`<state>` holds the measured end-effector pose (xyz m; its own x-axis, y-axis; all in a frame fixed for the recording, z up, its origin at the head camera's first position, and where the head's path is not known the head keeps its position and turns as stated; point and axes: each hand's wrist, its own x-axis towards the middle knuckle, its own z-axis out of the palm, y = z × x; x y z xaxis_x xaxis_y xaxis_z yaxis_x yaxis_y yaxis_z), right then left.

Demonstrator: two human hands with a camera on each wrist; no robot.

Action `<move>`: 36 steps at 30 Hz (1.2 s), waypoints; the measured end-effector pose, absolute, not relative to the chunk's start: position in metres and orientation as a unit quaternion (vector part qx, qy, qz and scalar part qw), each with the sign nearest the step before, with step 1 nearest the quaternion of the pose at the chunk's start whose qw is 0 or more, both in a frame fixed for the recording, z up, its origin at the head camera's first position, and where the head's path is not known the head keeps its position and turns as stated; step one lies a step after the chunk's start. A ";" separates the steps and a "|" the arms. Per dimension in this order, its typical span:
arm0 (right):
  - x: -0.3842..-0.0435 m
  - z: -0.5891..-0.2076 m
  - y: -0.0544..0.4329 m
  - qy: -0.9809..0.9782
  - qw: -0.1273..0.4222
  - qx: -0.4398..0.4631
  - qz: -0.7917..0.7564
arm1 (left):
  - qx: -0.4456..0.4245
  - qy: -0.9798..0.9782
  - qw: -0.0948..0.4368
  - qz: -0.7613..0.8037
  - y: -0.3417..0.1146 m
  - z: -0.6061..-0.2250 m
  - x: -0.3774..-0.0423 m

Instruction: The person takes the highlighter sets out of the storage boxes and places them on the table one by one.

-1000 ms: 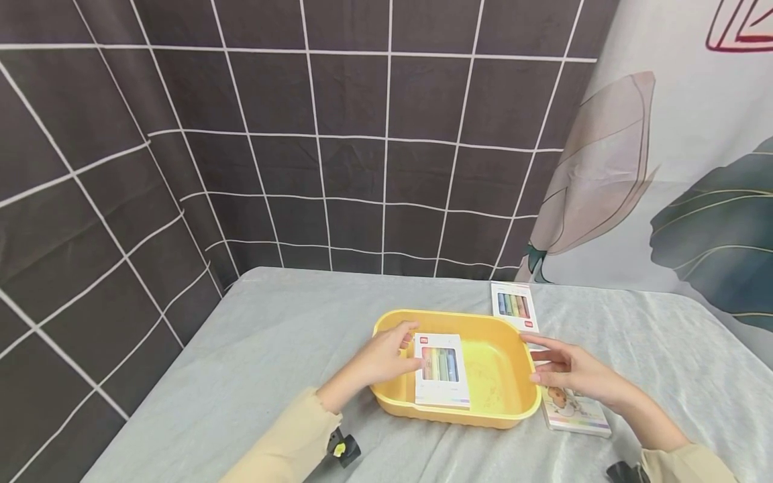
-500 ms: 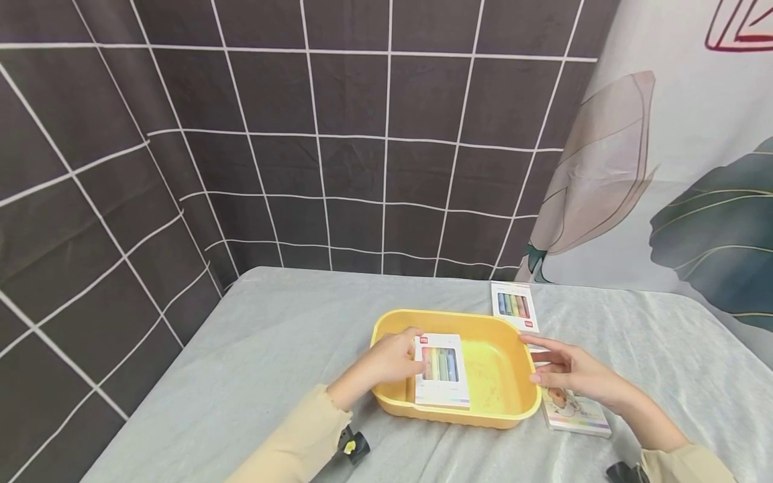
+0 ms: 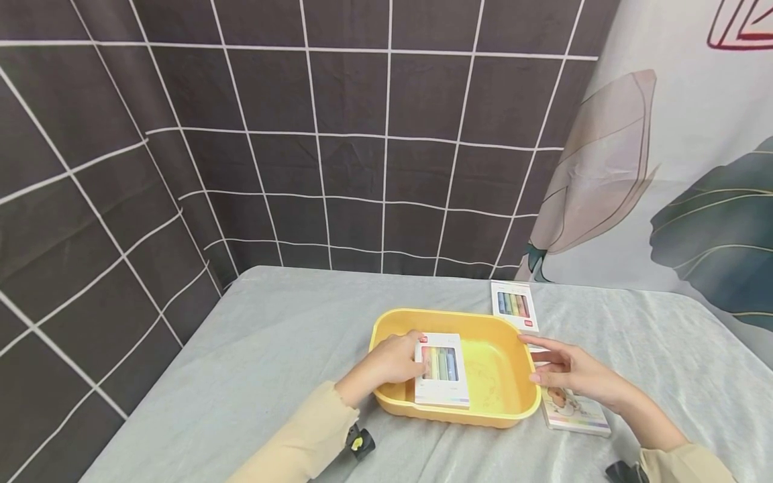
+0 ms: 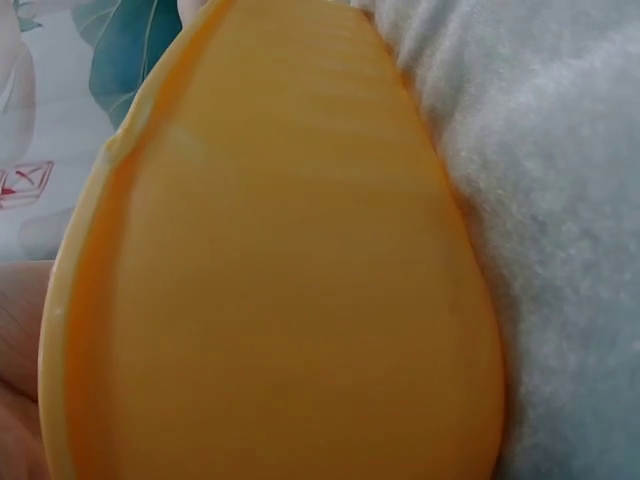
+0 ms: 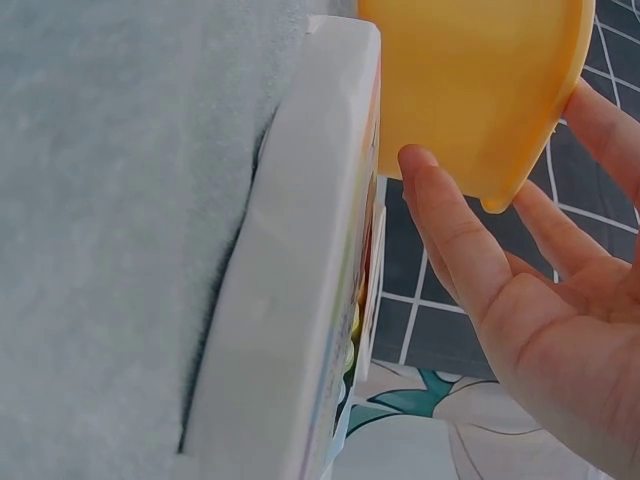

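Observation:
In the head view a yellow plastic basin [image 3: 492,369] stands on the cloth. A white box with a window on pastel-coloured sticks [image 3: 441,392] leans in its left half. My left hand [image 3: 392,357] reaches over the basin's left rim and holds that box by its left edge, thumb at the window side, fingers at the upper corner. In the left wrist view the basin's outer wall [image 4: 280,250] hides most of this hand. My right hand [image 3: 570,369] rests at the basin's right rim with loosely extended fingers; in the right wrist view its fingers [image 5: 455,235] lie around the basin's end.
A second white windowed box [image 3: 513,306] lies behind the basin's back right corner. Another box with a printed picture [image 3: 576,412] lies beside the basin under my right hand. Grey cloth [image 3: 290,322] covers the table; dark gridded fabric [image 3: 350,168] hangs behind it.
My left hand has moved right, further into the basin, and its fingers have closed in on the box's left edge. The right hand, basin and boxes stay in place.

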<state>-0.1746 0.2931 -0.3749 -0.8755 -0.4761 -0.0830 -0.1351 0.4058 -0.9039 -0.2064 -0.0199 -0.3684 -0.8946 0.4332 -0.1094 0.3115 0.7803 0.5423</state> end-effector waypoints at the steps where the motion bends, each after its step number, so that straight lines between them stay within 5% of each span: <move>1: -0.175 -0.375 0.293 0.821 0.166 -0.188 -0.513 | 0.197 0.937 0.114 0.265 -0.020 -0.369 -0.207; 36: -0.174 -0.375 0.292 0.817 0.177 -0.177 -0.519 | 0.154 0.949 0.089 0.260 -0.018 -0.371 -0.208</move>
<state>-0.1745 0.2921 -0.3749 -0.8748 -0.4726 -0.1066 -0.1048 0.3994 -0.9107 -0.2076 -0.0180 -0.3711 -0.9368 0.3383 -0.0898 0.2453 0.8177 0.5207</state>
